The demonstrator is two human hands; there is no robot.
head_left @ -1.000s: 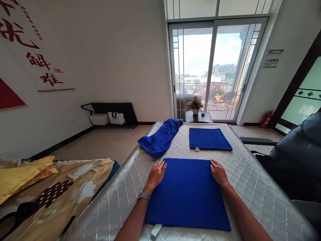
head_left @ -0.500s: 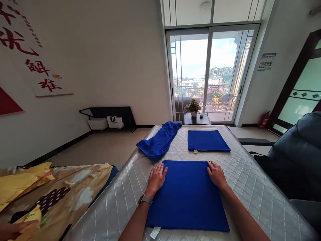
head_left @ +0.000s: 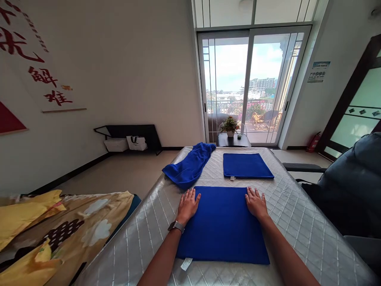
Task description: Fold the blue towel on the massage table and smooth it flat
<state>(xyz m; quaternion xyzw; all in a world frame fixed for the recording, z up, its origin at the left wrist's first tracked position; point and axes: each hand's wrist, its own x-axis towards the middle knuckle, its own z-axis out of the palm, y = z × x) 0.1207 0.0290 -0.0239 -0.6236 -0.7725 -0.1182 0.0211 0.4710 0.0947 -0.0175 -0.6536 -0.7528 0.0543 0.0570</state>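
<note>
A flat, nearly square blue cloth cover [head_left: 224, 226] lies smooth on the silver quilted mattress [head_left: 143, 242]. From its near left edge sticks a white tag [head_left: 186, 263]. My left hand [head_left: 188, 204], with a watch on the wrist, rests flat over the cover's far left corner, fingers stretched out. At the far right corner my right hand [head_left: 256, 202] lies flat too, fingers a little apart. Beyond them lies a second flat blue cover [head_left: 247, 166], also tagged. A crumpled blue cloth [head_left: 190, 166] lies to its left, near my left fingertips.
To the left is a lower bed with a patterned brown sheet [head_left: 98, 216] and yellow pillows [head_left: 32, 206]. A dark padded chair [head_left: 354, 182] stands close on the right. Past the mattress are a small table [head_left: 233, 140] with a potted plant [head_left: 230, 126] and sliding glass doors [head_left: 226, 71].
The near cover has shifted slightly away from me, its near edge now further up the mattress. My hands stay on its far corners. Another person's hand at the lower left has gone from view.
</note>
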